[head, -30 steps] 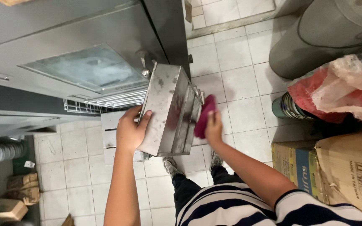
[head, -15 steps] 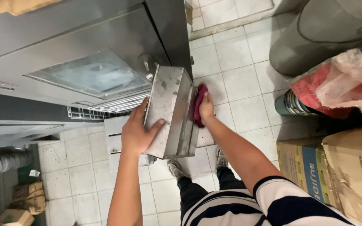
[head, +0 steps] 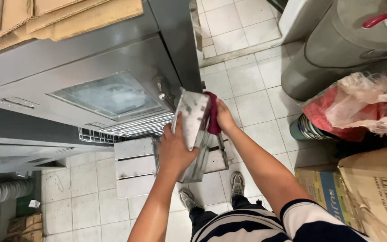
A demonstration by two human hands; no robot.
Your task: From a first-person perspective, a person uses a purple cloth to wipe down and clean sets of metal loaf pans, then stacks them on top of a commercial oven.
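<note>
You are standing before a large grey metal oven with a glass window in its door, cardboard lying flat on top of it. To your right a grey cylindrical drum is standing on the tiled floor, a red and clear plastic bag slumping just beside it, and cardboard boxes are sitting nearer your right side. Low against the oven, a pale slatted crate is resting on the tiles. You are holding a metal baking tin tilted on edge in front of the oven door, above the crate. Your left hand is gripping the tin's near face, fingers spread and curled round its edge. Your right hand is closing on a dark red cloth and pressing it against the tin's upper right side.
</note>
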